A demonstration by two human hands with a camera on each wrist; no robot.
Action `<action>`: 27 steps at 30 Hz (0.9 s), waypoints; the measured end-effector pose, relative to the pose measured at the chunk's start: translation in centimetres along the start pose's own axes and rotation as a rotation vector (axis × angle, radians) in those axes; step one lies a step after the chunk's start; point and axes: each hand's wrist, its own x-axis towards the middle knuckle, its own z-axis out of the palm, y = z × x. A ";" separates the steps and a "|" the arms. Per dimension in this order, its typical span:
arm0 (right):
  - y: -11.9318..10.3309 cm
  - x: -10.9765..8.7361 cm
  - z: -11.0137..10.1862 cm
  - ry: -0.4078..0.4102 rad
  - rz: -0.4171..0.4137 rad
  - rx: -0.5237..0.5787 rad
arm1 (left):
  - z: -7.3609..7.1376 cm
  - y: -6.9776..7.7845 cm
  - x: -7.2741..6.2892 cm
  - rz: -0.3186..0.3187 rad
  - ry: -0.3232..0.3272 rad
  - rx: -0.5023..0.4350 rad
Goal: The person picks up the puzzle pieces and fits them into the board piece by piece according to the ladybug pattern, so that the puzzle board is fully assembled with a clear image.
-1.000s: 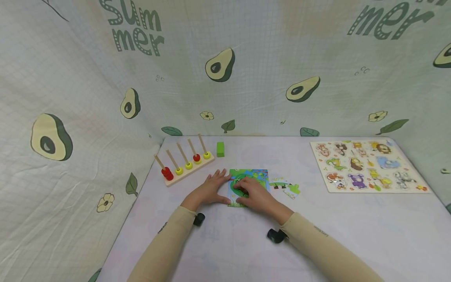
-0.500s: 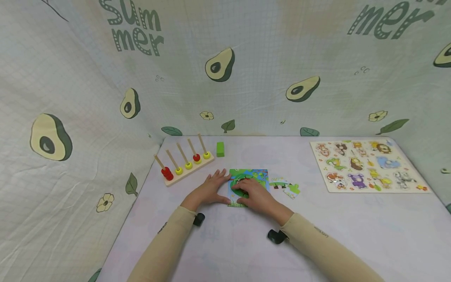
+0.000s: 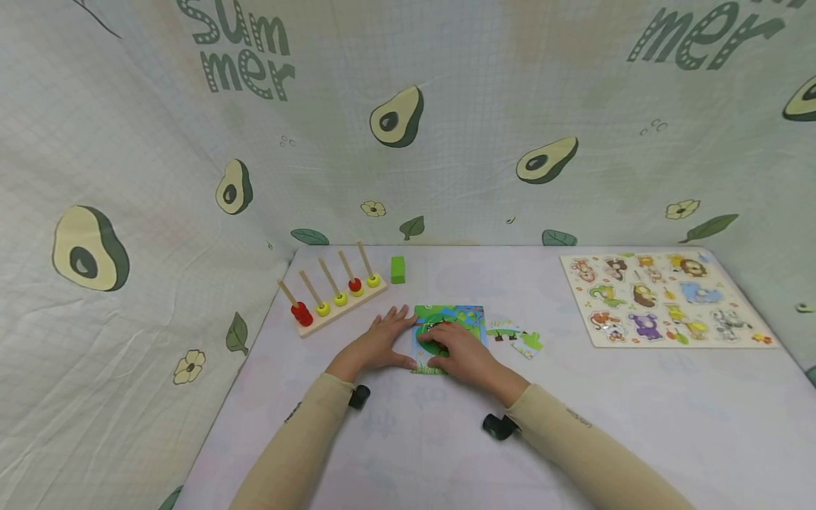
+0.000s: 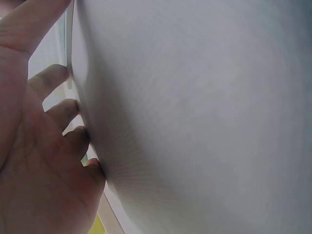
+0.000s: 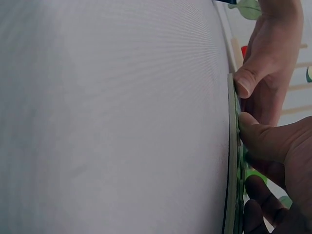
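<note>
A small square jigsaw puzzle [image 3: 470, 314] with a green and blue cartoon picture lies flat in its tray on the table. My left hand [image 3: 375, 346] is spread at its left side, the thumb and a fingertip touching the border. Over the middle of the puzzle, my right hand [image 3: 470, 358] has bent fingers and thumb set on a puzzle piece, which the hand mostly hides. In the right wrist view, the right thumb [image 5: 265, 139] bears on the top of the tray edge [image 5: 232, 156]. Two loose puzzle pieces [image 3: 528, 344] lie just right of the tray.
A wooden peg stand [image 3: 347, 306] with red and yellow beads stands behind the left hand, beside a green block [image 3: 398, 270]. At the far right lies an animal peg-puzzle board [image 3: 669, 340]. A printed cloth [image 3: 472, 191] hangs behind the table.
The right fingertips have shifted very slightly on the puzzle. The left hand, the tray and the loose pieces have stayed in place.
</note>
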 end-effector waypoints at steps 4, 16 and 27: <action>0.1 0.0 0.0 -0.004 -0.001 -0.006 | 0.0 0.1 0.0 -0.004 -0.004 0.000; 0.2 -0.3 -0.3 -0.004 -0.008 0.029 | -0.1 0.2 -0.1 -0.001 0.001 -0.009; 0.4 -1.3 -1.6 0.025 0.000 0.102 | -0.2 0.4 -0.1 -0.014 0.000 -0.009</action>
